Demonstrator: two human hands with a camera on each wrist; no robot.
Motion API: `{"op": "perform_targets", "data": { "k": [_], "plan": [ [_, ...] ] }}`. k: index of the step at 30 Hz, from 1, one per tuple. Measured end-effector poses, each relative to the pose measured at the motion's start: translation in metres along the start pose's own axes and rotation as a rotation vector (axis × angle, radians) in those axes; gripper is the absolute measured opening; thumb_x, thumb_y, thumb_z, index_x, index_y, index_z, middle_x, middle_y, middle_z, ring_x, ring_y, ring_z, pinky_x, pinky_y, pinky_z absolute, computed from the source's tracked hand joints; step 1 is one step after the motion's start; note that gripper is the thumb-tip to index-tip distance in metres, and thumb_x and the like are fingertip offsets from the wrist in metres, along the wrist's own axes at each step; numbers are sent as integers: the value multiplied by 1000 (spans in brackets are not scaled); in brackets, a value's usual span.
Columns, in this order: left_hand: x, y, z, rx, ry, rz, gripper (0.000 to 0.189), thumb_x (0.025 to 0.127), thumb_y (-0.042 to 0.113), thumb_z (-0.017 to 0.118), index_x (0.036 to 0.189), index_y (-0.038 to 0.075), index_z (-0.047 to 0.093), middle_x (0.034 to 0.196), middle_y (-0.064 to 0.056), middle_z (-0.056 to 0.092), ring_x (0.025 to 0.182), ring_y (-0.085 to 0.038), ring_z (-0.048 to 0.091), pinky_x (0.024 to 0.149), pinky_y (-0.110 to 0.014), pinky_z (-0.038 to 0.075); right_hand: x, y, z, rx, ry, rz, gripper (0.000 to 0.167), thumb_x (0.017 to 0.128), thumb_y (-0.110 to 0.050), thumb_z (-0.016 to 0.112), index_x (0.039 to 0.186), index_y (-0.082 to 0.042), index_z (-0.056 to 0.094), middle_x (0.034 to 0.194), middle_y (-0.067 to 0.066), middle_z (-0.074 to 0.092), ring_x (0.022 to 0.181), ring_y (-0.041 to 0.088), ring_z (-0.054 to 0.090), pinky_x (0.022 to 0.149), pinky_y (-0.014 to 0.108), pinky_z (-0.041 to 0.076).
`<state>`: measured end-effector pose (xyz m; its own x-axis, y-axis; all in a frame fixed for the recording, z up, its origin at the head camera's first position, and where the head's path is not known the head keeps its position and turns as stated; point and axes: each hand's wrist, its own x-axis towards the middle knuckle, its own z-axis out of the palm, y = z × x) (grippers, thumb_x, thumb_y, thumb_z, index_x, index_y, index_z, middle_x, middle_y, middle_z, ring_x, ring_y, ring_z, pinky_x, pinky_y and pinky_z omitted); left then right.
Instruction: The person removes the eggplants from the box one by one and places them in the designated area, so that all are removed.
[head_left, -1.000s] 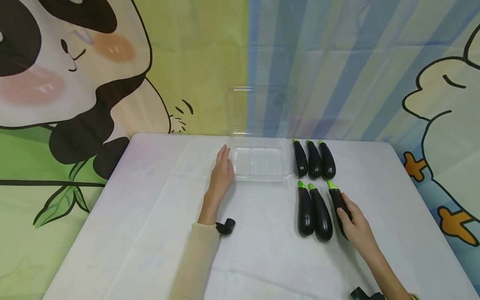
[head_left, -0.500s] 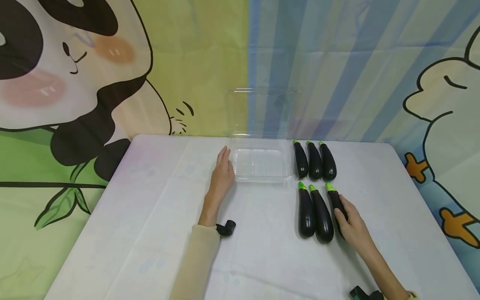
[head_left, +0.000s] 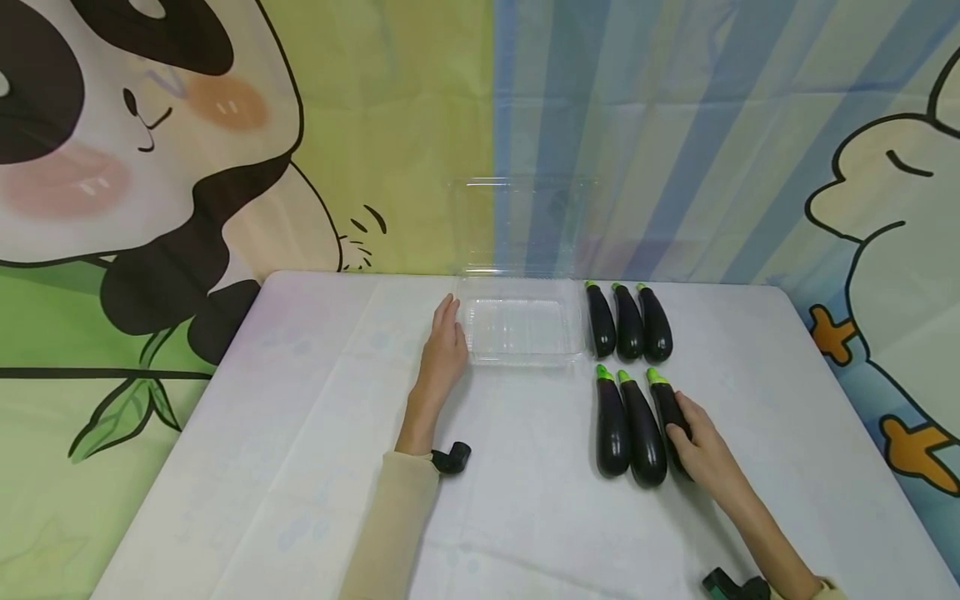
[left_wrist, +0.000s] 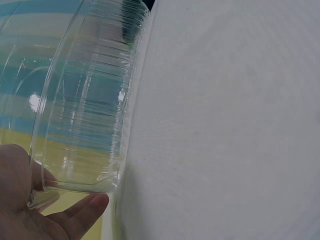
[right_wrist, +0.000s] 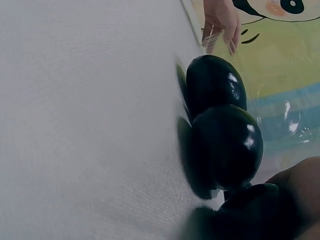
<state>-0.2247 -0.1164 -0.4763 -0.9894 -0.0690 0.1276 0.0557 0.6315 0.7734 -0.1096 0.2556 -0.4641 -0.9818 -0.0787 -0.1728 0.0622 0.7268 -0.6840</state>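
Note:
My right hand (head_left: 707, 446) grips an eggplant (head_left: 660, 396), its green stem end pointing away from me. Just left of it, two more eggplants lie side by side, the middle eggplant (head_left: 643, 429) and the left eggplant (head_left: 612, 425). In the right wrist view their rounded dark ends show, and the held eggplant (right_wrist: 260, 215) is partly cut off below. My left hand (head_left: 444, 354) rests with fairly straight fingers against the left side of a clear plastic container (head_left: 521, 360). In the left wrist view, fingers (left_wrist: 90, 212) touch the container's corner below its rim.
Three further eggplants (head_left: 627, 321) lie in a row right of the container, at the back of the white-covered table (head_left: 315, 500). The container's clear lid (head_left: 525, 221) stands raised against a cartoon-printed curtain (head_left: 405, 125).
My right hand has shifted slightly left with the eggplant, bringing it closer to the two beside it. The left hand and container have stayed in place.

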Motion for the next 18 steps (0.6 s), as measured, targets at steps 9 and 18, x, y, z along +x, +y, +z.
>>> {"op": "perform_targets", "data": {
  "k": [9, 18],
  "plan": [
    [0, 0, 0, 4, 7, 13, 46, 104, 13, 31, 150, 5, 32, 161, -4, 23, 141, -30, 38, 111, -47, 40, 1, 2, 3, -2, 12, -69, 64, 105, -21, 36, 149, 14, 7, 152, 42, 10, 140, 59, 11, 110, 71, 15],
    [-1, 1, -1, 4, 9, 8, 46, 104, 13, 31, 149, 5, 32, 161, -3, 23, 143, -28, 35, 114, -46, 37, 3, 2, 3, -8, 16, -91, 65, 106, -25, 34, 149, 15, 6, 150, 43, 10, 138, 60, 13, 109, 72, 17]
  ]
}}
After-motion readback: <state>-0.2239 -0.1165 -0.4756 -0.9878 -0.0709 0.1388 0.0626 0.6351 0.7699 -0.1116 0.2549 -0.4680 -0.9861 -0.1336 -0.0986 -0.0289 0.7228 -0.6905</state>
